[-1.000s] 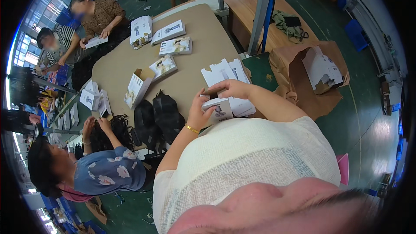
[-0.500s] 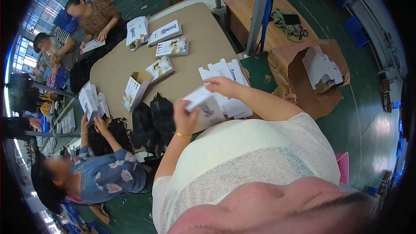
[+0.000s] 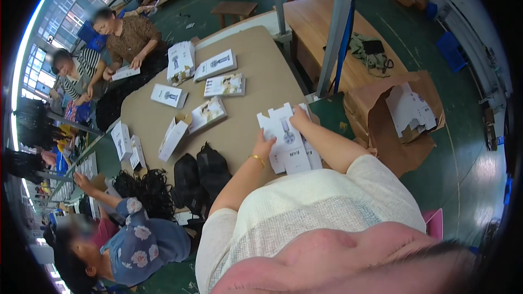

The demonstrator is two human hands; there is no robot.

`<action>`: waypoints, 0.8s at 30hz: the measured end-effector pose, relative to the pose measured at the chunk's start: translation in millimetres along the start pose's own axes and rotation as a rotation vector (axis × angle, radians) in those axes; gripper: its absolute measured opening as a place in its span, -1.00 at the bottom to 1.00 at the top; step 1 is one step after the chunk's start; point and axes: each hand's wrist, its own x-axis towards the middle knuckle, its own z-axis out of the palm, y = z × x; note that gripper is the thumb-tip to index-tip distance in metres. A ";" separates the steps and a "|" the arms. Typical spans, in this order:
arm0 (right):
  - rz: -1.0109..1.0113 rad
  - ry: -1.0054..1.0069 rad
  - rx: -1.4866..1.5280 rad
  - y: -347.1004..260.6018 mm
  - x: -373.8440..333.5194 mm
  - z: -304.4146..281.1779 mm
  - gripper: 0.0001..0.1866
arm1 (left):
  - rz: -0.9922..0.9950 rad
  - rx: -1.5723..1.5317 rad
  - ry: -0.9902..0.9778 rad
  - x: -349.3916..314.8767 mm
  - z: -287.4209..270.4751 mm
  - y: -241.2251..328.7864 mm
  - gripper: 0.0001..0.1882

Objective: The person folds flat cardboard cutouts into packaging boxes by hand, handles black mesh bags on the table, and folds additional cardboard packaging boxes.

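A flattened white carton (image 3: 284, 140) with a printed fan picture and notched flaps lies face up over other flat cartons (image 3: 311, 155) at the near edge of the table. Its left edge is in the grip of my left hand (image 3: 263, 148), thumb on top. My right hand (image 3: 298, 117) pinches the carton's upper right side near the flaps. The fingers beneath the carton are hidden.
On the tan table (image 3: 256, 49) lie several white boxes (image 3: 215, 65) and black pouches (image 3: 211, 171). A co-worker in a blue floral top (image 3: 147, 245) sits at left; two more people work at the far left. A large brown paper bag (image 3: 359, 111) holding flat cartons stands at right.
The carton in my hands has gone from tilted to flat over the stack. A white box now lies mid-table. The nearby co-worker's boxes stand released, and that person's arm reaches left.
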 end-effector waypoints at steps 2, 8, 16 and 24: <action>-0.005 -0.126 0.166 -5.9 -6.4 -1.6 -0.51 | 0.021 -0.122 0.127 -7.6 2.7 3.0 -0.25; -0.300 -0.265 0.439 -62.3 -92.9 -35.4 -0.63 | -0.135 -0.277 0.271 -27.7 -57.7 38.5 -0.63; -0.259 -0.443 0.753 -98.1 -151.1 -54.6 -0.70 | 0.110 -0.370 0.222 -102.9 -89.0 96.0 -0.71; -0.440 -0.445 0.785 -100.0 -181.8 -59.3 -0.68 | 0.231 -0.824 0.121 -132.3 -79.6 106.4 -0.62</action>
